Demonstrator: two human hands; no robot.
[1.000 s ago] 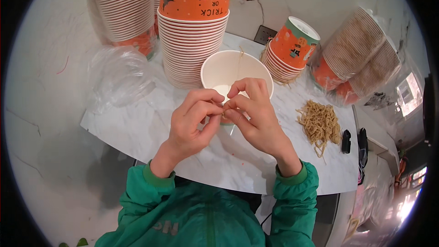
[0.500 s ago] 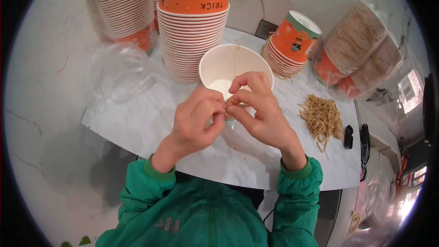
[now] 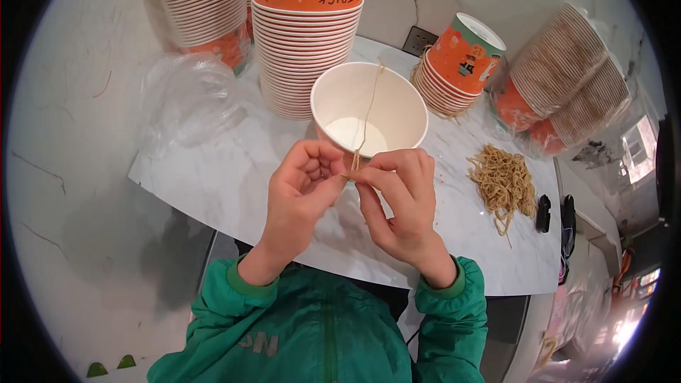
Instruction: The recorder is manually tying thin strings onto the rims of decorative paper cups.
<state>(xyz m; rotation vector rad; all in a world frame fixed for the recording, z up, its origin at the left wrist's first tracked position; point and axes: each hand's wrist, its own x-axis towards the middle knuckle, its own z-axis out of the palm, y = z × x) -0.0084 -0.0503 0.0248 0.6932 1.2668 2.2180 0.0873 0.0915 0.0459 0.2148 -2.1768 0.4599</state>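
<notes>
A white-lined paper bucket [image 3: 333,110] stands tilted toward me on the table, its mouth facing me. A length of tan twine [image 3: 366,124] runs from its far rim across the opening to the near rim. There my left hand [image 3: 303,188] pinches the twine between thumb and forefinger, the other fingers curled. Right beside it, fingertips almost touching, my right hand [image 3: 403,202] pinches the same twine. Whatever loop or knot lies between the fingertips is too small to make out.
A tall stack of paper buckets [image 3: 305,50] rises behind the bucket, with crumpled clear plastic [image 3: 188,103] to its left. Farther right are a shorter orange stack [image 3: 464,60], bagged buckets [image 3: 560,67], a heap of twine [image 3: 502,184] and a small black object [image 3: 543,213].
Both hands have moved slightly lower and off the bucket's opening, showing more of the twine. The left hand has turned its palm side up, and the view has shifted a little.
</notes>
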